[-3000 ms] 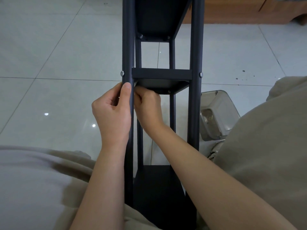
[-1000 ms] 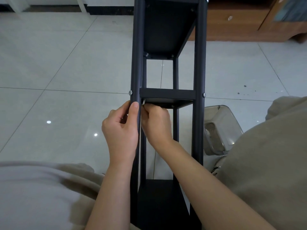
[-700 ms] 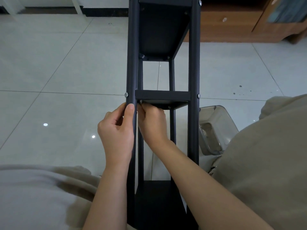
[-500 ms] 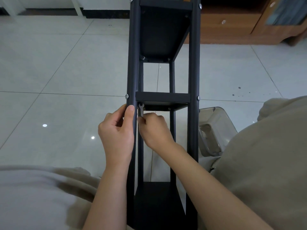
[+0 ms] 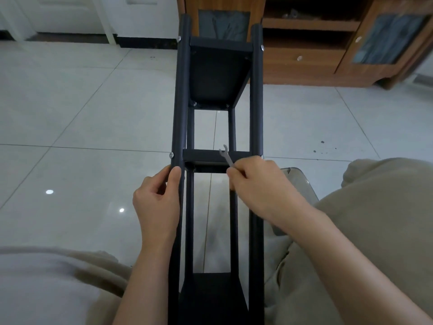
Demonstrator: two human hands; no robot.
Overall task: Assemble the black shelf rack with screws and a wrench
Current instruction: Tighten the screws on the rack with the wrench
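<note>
**Wrench brought to the right side of the middle shelf**

The rack lies lengthwise, pointing away from the person, with its near end between their knees. The left hand is curled round the left post just below the shelf. The right hand pinches the small wrench by its shank, open end up, in front of the shelf's edge. Any screw on that side is hidden behind the hand. Seat the wrench mouth square on the head before turning, use short swings between the posts, and brace with the left hand so the rack cannot roll.
</note>
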